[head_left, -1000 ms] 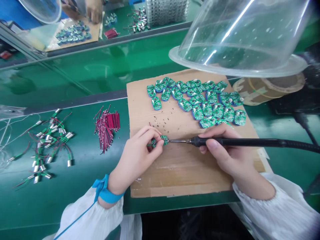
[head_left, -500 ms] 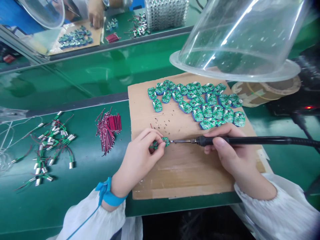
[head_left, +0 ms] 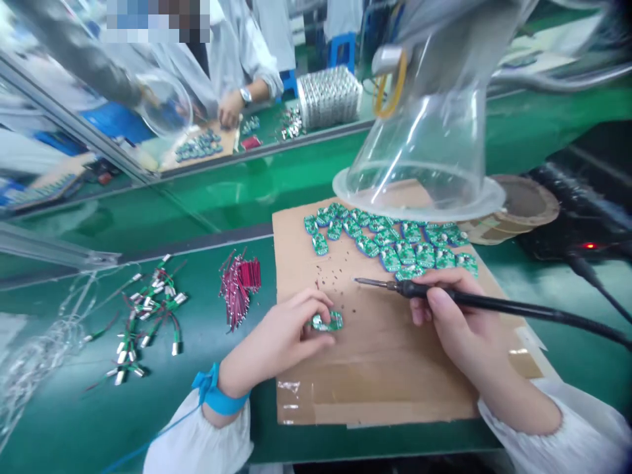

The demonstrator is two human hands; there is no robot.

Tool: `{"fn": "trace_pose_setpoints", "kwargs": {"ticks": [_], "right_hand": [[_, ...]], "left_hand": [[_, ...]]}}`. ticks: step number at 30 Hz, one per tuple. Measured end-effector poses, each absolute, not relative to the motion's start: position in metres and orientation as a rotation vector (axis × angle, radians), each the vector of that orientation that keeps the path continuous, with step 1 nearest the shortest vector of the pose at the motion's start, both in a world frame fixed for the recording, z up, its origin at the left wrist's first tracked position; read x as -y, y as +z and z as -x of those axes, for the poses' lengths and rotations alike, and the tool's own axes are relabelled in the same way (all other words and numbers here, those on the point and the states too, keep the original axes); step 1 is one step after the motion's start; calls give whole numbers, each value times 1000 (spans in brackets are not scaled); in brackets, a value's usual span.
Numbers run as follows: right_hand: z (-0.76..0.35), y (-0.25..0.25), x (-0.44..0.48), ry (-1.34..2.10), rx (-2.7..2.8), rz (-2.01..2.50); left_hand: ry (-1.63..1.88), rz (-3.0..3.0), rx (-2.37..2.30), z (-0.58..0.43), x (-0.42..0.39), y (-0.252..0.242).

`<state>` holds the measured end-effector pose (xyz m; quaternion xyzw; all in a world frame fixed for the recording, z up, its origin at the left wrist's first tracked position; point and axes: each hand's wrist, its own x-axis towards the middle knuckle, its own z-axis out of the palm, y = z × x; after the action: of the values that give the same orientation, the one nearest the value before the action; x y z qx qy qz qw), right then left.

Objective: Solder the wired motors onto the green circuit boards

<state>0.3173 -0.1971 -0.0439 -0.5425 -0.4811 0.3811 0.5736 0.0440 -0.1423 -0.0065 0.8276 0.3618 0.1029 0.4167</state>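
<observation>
My right hand (head_left: 457, 316) grips a soldering iron (head_left: 419, 289), its tip pointing left over the cardboard and apart from any board. On the cardboard lies a small green circuit board (head_left: 330, 321), partly covered by my left hand (head_left: 291, 332). Thumb and fingers of that hand are spread on either side of the board, without a pinch on it. A blue wrist strap (head_left: 220, 390) circles my left wrist. Behind the iron's tip sit several more green circuit boards (head_left: 405, 253) in loose rows.
Left of the cardboard sheet (head_left: 365, 395) lie a bundle of red wires (head_left: 239, 286) and small metal cylinders with wires (head_left: 148, 303). A clear fume hood (head_left: 419, 158) hangs over the far boards. A cardboard ring (head_left: 523, 204) stands behind. Across the divider, a co-worker's hand (head_left: 231, 108) rests near other boards.
The iron's tip has drawn away from the small board, up and back. My left fingers have opened from their pinch, and the board now rests on the cardboard. The view has tilted up.
</observation>
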Motion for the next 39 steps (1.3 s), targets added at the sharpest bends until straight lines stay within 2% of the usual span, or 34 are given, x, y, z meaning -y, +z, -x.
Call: {"fn": "trace_pose_setpoints", "kwargs": {"ticks": [4,6,11,14,21,26,33,39], "right_hand": [[-315,-42,192,800,1148,1245],[-313,-39,190,775,1148,1247],[-314,-40,192,755,1140,1284],[-314,-44,194,787,1186,1253],[-313,-44,197,773,1183,1243],[-315,-43,196,753,1195,1261],[-317,-53,198,739,1287,1258],[-311,-54,192,509,1775,1240]], "left_hand": [[45,-2153,-634,-25,121,22],[7,-2229,-669,-7,95,45],[416,-2561,-1579,35,17,89],[441,-2611,-1605,18,-1,78],[405,-2684,-1347,-93,4,5],[407,-2693,-1255,-94,21,8],[284,-2756,-716,-66,107,10],[668,-2402,-1662,17,87,-5]]}}
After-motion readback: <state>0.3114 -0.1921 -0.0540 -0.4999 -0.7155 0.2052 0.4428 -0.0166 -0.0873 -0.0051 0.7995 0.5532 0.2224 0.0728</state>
